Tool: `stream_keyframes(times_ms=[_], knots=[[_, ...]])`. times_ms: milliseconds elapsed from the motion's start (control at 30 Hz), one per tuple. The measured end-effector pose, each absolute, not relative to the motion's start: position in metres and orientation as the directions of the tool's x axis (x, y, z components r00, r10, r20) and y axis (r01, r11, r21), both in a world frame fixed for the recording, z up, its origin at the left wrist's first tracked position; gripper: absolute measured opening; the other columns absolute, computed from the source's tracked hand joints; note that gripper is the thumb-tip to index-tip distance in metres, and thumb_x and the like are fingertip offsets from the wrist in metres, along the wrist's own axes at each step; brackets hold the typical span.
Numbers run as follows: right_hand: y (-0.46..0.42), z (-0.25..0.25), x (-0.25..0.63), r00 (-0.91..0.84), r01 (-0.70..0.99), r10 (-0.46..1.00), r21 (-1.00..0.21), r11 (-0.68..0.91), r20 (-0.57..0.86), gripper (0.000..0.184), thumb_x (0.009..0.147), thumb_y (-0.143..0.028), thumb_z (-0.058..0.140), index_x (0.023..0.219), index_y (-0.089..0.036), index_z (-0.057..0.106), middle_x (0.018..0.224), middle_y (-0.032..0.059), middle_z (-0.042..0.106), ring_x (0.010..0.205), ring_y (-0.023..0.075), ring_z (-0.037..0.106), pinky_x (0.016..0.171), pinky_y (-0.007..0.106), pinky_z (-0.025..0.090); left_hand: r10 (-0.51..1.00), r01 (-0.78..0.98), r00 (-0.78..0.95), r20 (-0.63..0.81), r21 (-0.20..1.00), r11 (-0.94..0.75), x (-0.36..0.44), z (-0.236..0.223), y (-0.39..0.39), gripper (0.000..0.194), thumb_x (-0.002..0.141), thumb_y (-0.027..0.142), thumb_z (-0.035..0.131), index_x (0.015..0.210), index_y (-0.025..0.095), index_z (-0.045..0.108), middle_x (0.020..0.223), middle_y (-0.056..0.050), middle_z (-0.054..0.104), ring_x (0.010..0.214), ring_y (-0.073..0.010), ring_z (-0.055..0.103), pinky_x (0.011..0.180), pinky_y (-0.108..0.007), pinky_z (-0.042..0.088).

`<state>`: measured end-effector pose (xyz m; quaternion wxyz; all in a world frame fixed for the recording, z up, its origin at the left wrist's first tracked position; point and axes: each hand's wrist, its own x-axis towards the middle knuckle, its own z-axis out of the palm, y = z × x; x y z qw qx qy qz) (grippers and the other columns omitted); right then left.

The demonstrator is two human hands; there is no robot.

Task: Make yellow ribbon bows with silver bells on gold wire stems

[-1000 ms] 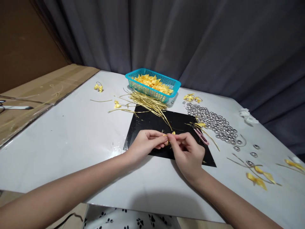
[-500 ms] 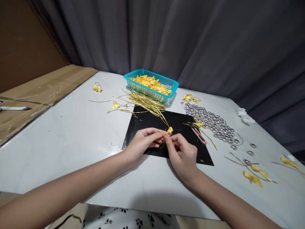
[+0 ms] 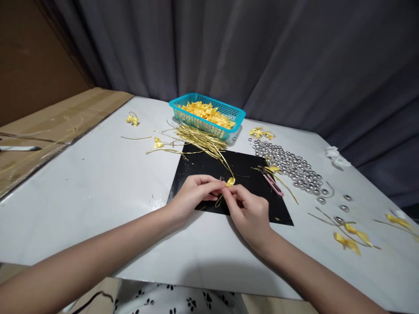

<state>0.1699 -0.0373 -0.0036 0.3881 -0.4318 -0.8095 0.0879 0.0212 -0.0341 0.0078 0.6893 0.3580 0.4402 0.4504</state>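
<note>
Over mat [image 3: 196,168], I see left hand [image 3: 195,194] and right hand [image 3: 250,210] pinching a bow [image 3: 231,181]; slack fingertips could drop it.

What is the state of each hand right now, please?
Left hand: closed in a pinch, holding a small yellow bow.
Right hand: closed in a pinch on the same yellow bow.

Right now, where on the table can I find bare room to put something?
The largest free patch, save tiny specks, is white tabletop between the cardboard and the black sheet. A smaller one lies between the hands and the tabletop's near edge. It is crowded around the gold wires and silver beads.
</note>
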Motion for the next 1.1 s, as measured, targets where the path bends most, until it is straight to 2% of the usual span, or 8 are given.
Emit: stream_keyframes(times_ms=[433,567,667,733,833,933,1000,1100], knots=[[-0.034,-0.005,0.169,-0.362,0.655,0.701,-0.367,0.661,0.615,0.017,0.086,-0.015,0.051,0.071,-0.014,0.058,0.052,-0.0028,0.06,0.038,0.0056,0.049,0.042,0.018,0.034,0.942,-0.303,0.193,-0.275,0.896,0.324,0.022,0.008,-0.035,0.011,0.071,0.025,0.068,0.07,0.015,0.072,0.073,-0.003,0.067,0.07,-0.0107,0.057,0.067,-0.023,0.042],[-0.034,-0.006,0.169,-0.361,0.646,0.707,-0.383,0.66,0.609,0.018,0.087,-0.017,0.05,0.071,-0.015,0.058,0.049,-0.0038,0.056,0.038,0.0052,0.046,0.042,0.017,0.034,0.943,-0.337,0.157,-0.293,0.882,0.33,0.023,0.008,-0.035,0.007,0.068,0.022,0.069,0.068,0.015,0.071,0.073,-0.003,0.068,0.073,-0.0115,0.058,0.072,-0.025,0.042],[-0.033,-0.006,0.169,-0.336,0.623,0.744,-0.456,0.635,0.578,0.018,0.086,-0.019,0.052,0.071,-0.015,0.058,0.049,-0.0044,0.052,0.04,0.0047,0.043,0.043,0.017,0.033,0.938,-0.377,0.141,-0.316,0.859,0.346,0.024,0.006,-0.034,0.007,0.067,0.022,0.071,0.07,0.016,0.072,0.079,-0.003,0.069,0.079,-0.013,0.059,0.077,-0.026,0.042],[-0.031,-0.005,0.169,-0.285,0.584,0.813,-0.58,0.568,0.509,0.019,0.084,-0.024,0.055,0.067,-0.016,0.056,0.048,-0.0051,0.047,0.04,0.0047,0.039,0.042,0.018,0.031,0.938,-0.4,0.137,-0.318,0.849,0.346,0.024,0.006,-0.034,0.008,0.066,0.023,0.071,0.07,0.016,0.071,0.079,-0.003,0.069,0.079,-0.0128,0.058,0.077,-0.026,0.042],[-0.027,-0.001,0.169,-0.166,0.452,0.927,-0.81,0.374,0.336,0.025,0.077,-0.034,0.063,0.064,-0.017,0.051,0.049,-0.0058,0.043,0.042,0.005,0.036,0.04,0.018,0.029,0.942,-0.442,0.11,-0.316,0.834,0.331,0.025,0.006,-0.033,0.01,0.066,0.025,0.072,0.07,0.016,0.07,0.075,-0.001,0.067,0.072,-0.01,0.056,0.073,-0.024,0.043],[-0.024,0.003,0.171,-0.108,0.267,0.982,-0.947,0.179,0.155,0.03,0.077,-0.044,0.059,0.069,-0.016,0.051,0.056,-0.0044,0.046,0.043,0.0043,0.035,0.038,0.018,0.028,0.952,-0.456,0.088,-0.293,0.838,0.3,0.024,0.007,-0.032,0.012,0.068,0.027,0.072,0.071,0.015,0.07,0.072,0.0,0.065,0.067,-0.0076,0.053,0.07,-0.022,0.042],[-0.023,0.005,0.171,-0.193,0.157,0.981,-0.987,0.039,0.008,0.032,0.08,-0.048,0.054,0.076,-0.016,0.054,0.057,-0.0047,0.047,0.039,0.0036,0.034,0.035,0.017,0.026,0.96,-0.452,0.09,-0.266,0.848,0.277,0.023,0.008,-0.031,0.013,0.069,0.028,0.071,0.072,0.015,0.069,0.07,0.0,0.064,0.066,-0.0074,0.053,0.069,-0.022,0.042],[-0.022,0.006,0.171,-0.388,0.086,0.904,-0.984,-0.159,-0.18,0.032,0.076,-0.046,0.061,0.085,-0.016,0.057,0.049,-0.0083,0.042,0.034,0.0035,0.031,0.033,0.017,0.028,0.971,-0.449,0.099,-0.22,0.861,0.241,0.022,0.007,-0.03,0.016,0.071,0.029,0.069,0.072,0.014,0.068,0.07,-0.001,0.064,0.064,-0.0085,0.054,0.067,-0.023,0.043]])
